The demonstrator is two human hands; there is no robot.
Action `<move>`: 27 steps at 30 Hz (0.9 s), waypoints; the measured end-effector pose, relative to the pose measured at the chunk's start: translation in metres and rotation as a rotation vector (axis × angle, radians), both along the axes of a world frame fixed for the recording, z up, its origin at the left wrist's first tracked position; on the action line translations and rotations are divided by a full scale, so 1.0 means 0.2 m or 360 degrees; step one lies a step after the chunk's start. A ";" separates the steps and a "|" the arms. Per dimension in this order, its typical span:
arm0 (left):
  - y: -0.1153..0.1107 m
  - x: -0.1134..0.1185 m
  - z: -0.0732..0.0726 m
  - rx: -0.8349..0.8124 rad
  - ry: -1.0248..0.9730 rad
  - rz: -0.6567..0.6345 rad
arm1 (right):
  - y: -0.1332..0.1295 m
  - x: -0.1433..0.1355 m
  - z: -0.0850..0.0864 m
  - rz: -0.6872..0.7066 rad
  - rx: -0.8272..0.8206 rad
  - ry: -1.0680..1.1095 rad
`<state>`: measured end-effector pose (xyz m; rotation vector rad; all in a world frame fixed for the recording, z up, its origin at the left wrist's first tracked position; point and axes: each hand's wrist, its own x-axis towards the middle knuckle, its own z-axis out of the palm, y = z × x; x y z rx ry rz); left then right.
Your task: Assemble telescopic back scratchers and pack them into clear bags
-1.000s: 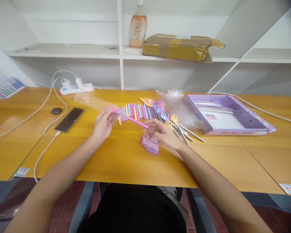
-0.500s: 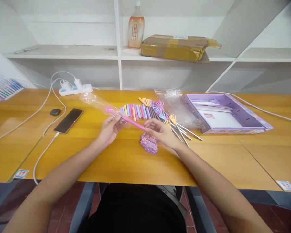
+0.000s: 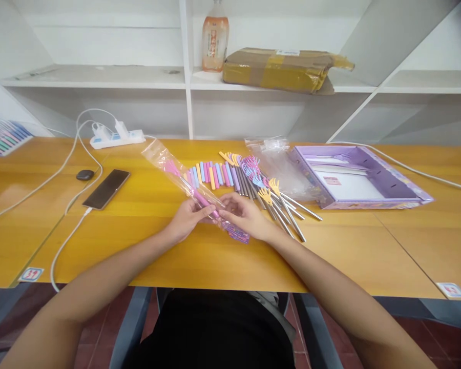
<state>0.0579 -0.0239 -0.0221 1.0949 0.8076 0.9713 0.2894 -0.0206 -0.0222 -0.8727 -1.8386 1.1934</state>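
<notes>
A pink back scratcher (image 3: 202, 198) lies inside a long clear plastic sleeve (image 3: 159, 154), its hand-shaped head towards the upper left. My left hand (image 3: 190, 218) is closed around the sleeve and the scratcher's handle. At the sleeve's lower right end, my right hand (image 3: 246, 215) pinches the plastic. Partly hidden beneath both hands is a small stack of purple printed cards (image 3: 238, 234). Just beyond lie a row of coloured handles (image 3: 215, 175) and a heap of back scratchers with metal rods (image 3: 282, 207), their heads yellow, blue and pink.
An open purple box (image 3: 353, 193) stands at right beside clear plastic bags (image 3: 280, 169). At left are a phone (image 3: 108, 189) on a white cable, a black mouse-like object (image 3: 85, 175) and a power strip (image 3: 117, 138). Shelves behind hold a bottle (image 3: 215, 43) and a taped carton (image 3: 276, 69).
The pink scratcher has slid deeper into the sleeve, and its handle end is now within the plastic. Both hands have come closer together and nearer to me.
</notes>
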 end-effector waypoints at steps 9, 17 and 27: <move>0.01 -0.01 -0.01 0.0025 0.0044 -0.0034 | -0.01 0.01 0.02 0.0015 0.0151 -0.0093; -0.01 0.01 0.00 0.0017 0.0024 -0.0085 | -0.01 0.03 0.03 0.0068 0.0166 -0.0125; 0.01 -0.03 0.05 -0.0061 -0.0058 0.0071 | 0.00 0.04 0.02 0.0002 0.0882 -0.0192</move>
